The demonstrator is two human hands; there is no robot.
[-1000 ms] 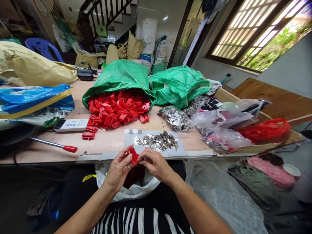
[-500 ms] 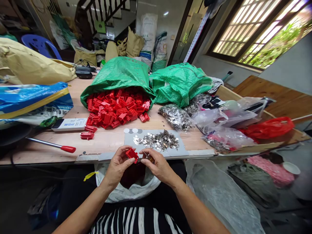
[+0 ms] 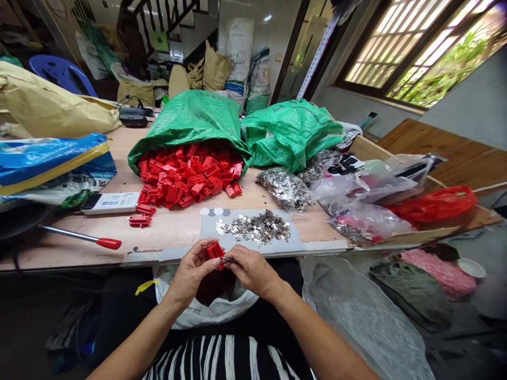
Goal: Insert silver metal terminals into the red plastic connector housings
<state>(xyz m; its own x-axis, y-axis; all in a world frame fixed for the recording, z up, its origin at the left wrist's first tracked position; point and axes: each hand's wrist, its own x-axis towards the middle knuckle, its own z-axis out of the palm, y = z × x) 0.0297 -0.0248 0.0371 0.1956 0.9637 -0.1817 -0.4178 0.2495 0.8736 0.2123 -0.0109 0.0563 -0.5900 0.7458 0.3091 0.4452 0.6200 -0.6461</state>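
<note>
My left hand (image 3: 191, 270) pinches a red plastic housing (image 3: 215, 253) above the lap, in front of the table's edge. Closed around a thin metal tool (image 3: 227, 258), my right hand (image 3: 251, 269) holds its tip against the right side of the housing; my fingers cover most of the tool, so its exact kind is unclear. Just beyond both hands, small flat metal pieces (image 3: 263, 227) lie heaped on a grey sheet (image 3: 206, 232). Many similar red housings (image 3: 186, 177) spill from the mouth of a green woven sack (image 3: 194, 113). An open white sack (image 3: 209, 315) rests on my lap under the hands.
A lever with a red grip (image 3: 109, 243) juts in at the left, near a white box (image 3: 113, 203). Bags of metal pieces (image 3: 285, 188) and a tray of plastic bags (image 3: 372, 221) stand right. Another green sack (image 3: 291, 132) lies behind.
My right hand has turned over and moved slightly left, bringing the tool's tip onto the red housing. My left hand has tilted the housing more upright.
</note>
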